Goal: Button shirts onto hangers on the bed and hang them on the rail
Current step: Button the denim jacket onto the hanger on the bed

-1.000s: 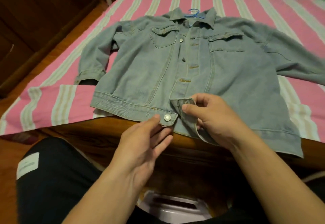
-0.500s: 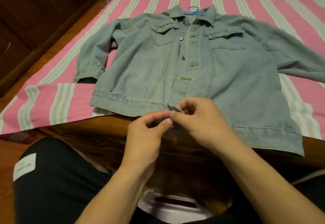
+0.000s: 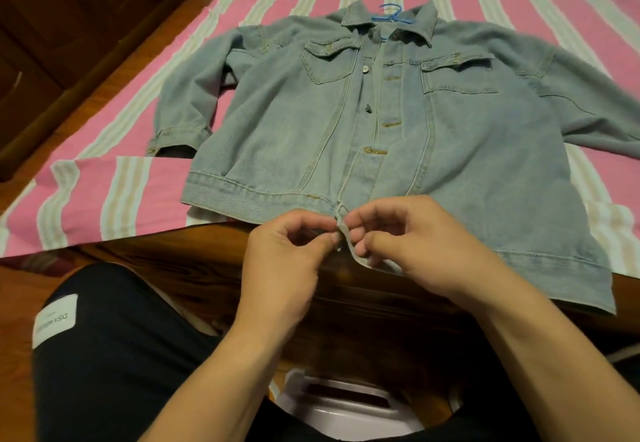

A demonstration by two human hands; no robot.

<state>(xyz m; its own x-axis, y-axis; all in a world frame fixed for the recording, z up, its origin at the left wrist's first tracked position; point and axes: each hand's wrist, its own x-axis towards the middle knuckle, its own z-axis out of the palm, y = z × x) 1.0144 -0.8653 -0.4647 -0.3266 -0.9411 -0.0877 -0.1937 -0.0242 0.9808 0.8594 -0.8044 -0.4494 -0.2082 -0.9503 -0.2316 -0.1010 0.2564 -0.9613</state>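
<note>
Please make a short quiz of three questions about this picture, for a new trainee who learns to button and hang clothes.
1. True or false: the denim jacket lies flat on the striped bed sheet with its collar away from the person.
2. Which colour is the hanger at the collar? A red, B blue, C white.
3. Where do the left hand and the right hand pinch the jacket?

Key: 1 true. 2 B. 3 At the bottom hem, on the two front edges.
</note>
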